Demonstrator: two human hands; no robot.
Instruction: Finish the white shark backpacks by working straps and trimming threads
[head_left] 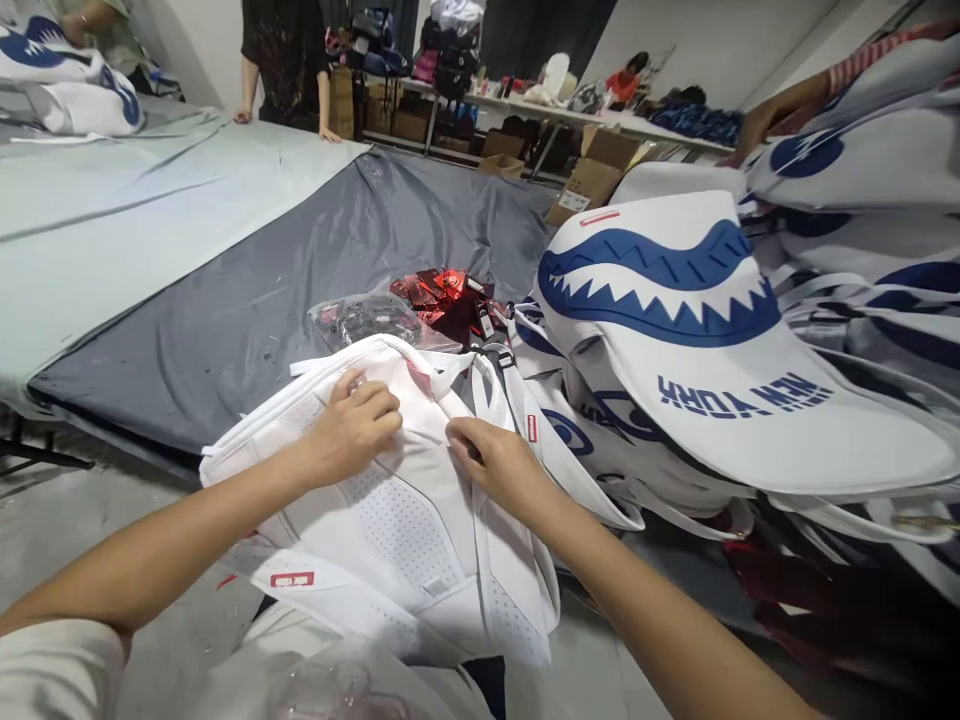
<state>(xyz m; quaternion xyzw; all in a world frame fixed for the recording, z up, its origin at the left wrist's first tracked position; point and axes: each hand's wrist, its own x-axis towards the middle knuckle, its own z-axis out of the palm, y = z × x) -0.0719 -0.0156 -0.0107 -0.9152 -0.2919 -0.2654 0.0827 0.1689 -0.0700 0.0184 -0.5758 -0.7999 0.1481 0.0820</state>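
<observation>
A white backpack [405,520] lies back side up in front of me, at the near edge of the grey-covered table [247,300]. Its padded mesh back panel and shoulder straps face me. My left hand [352,425] rests curled on the upper part of the back panel, fingers pressed together on the fabric. My right hand [491,460] pinches the base of a white shoulder strap [517,400] near the top of the bag. A small red label [292,579] shows on the bag's lower edge.
A stack of white backpacks with a blue shark-mouth print [675,330] fills the right side. Red foil tags [442,295] and a clear plastic bag [360,315] lie behind the backpack. A person in black [285,60] stands at the far table edge. Cardboard boxes [592,170] sit behind.
</observation>
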